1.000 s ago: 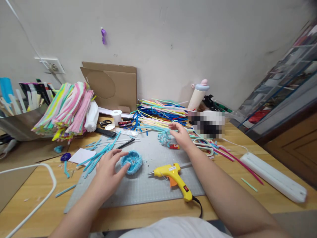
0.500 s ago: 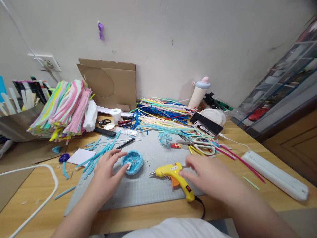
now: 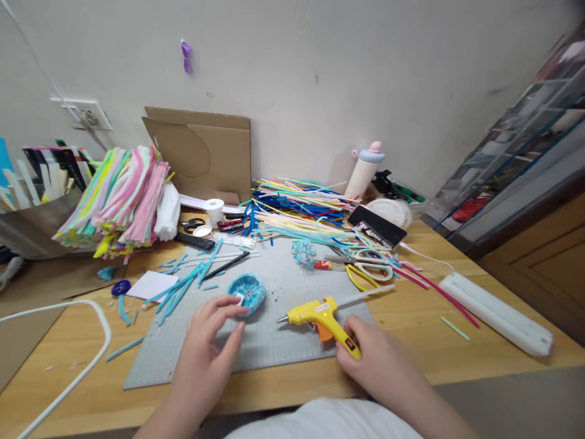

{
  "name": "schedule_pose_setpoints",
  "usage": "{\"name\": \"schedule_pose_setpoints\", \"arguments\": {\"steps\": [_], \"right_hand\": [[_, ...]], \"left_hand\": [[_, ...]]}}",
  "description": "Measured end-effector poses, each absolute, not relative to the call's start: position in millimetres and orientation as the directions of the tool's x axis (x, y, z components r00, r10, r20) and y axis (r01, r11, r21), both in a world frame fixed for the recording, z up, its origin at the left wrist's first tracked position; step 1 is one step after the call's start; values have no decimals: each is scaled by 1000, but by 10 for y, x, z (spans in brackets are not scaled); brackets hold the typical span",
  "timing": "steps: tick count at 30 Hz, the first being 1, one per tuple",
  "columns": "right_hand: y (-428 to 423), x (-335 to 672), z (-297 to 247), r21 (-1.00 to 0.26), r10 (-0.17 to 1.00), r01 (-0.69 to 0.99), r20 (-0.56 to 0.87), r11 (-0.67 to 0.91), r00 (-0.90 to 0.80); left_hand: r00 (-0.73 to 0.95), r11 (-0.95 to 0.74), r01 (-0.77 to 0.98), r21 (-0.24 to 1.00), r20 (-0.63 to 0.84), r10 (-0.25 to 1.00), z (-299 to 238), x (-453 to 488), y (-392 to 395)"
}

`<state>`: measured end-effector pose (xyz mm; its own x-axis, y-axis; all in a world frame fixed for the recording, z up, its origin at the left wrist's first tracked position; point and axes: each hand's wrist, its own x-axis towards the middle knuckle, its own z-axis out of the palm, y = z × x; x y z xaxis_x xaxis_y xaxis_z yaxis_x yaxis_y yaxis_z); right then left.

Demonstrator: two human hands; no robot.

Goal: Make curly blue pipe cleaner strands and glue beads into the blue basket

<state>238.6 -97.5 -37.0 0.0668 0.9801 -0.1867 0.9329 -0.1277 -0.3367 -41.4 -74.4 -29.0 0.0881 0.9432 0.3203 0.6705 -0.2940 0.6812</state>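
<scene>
My left hand (image 3: 211, 341) hovers over the grey cutting mat (image 3: 292, 347), its fingers apart and nothing held. Its fingertips are at the near edge of a round, fuzzy light-blue cup-shaped piece (image 3: 253, 294), with a small white bit inside; whether they touch it I cannot tell. A yellow hot glue gun (image 3: 315, 313) lies on its side with its nozzle pointing left and a glue stick coming out of its back. The thumb and fingers of my right hand (image 3: 372, 350) close around the lower end of its handle.
Cut blue pipe cleaners (image 3: 183, 286) and a black pen (image 3: 227, 266) lie left of the cup piece. Scissors (image 3: 372, 265), a phone (image 3: 377, 227) and a white power strip (image 3: 496, 314) are on the right. Bundles of pipe cleaners (image 3: 132, 201) and a bottle (image 3: 364, 171) stand at the back.
My right hand has moved down from the back of the glue gun to its handle and closed on it. The left hand has shifted nearer to me and slightly right.
</scene>
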Motion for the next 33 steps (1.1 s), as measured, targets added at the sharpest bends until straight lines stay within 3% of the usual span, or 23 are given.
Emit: {"name": "schedule_pose_setpoints", "arguments": {"steps": [2,5,8,11,14,16,19,22,24,29,33], "right_hand": [[-1033,2394,-390,-423,985,897,-163,-128,63],[-1103,2385,-422,-749,986,643,-158,-157,58],[-1147,2329,-430,-937,975,275,-220,-217,21],[-1194,2238,-403,-962,974,164,-227,-220,-24],[-1244,2074,-335,-980,971,-62,-178,-189,-157],[-1257,1882,-267,-951,965,-266,-94,-160,-244],[-1219,1451,-159,-870,961,-481,31,-110,-276],[-1128,954,-107,-854,947,-513,94,-81,-306],[-1070,674,-117,-856,935,-511,117,-76,-336],[-1037,272,-246,-890,891,-455,179,-35,-418],[-1090,64,-346,-934,815,-358,199,-11,-543]], "left_hand": [[163,-359,590,723,329,930,-299,-365,-935],[315,-420,485,767,295,902,-323,-356,-1133],[156,-338,552,762,304,940,-365,-488,-1140],[-150,-159,612,775,310,939,-398,-768,-1048],[-376,13,528,849,220,900,-397,-998,-1078],[-356,28,506,862,180,917,-378,-997,-1205],[-59,-54,481,875,94,994,-336,-768,-1426],[118,-78,280,957,46,992,-276,-530,-1499],[132,-45,200,979,18,991,-229,-508,-1461],[-57,-14,285,958,32,998,-198,-810,-1404],[-284,17,181,983,36,958,-300,-972,-1493]]}}
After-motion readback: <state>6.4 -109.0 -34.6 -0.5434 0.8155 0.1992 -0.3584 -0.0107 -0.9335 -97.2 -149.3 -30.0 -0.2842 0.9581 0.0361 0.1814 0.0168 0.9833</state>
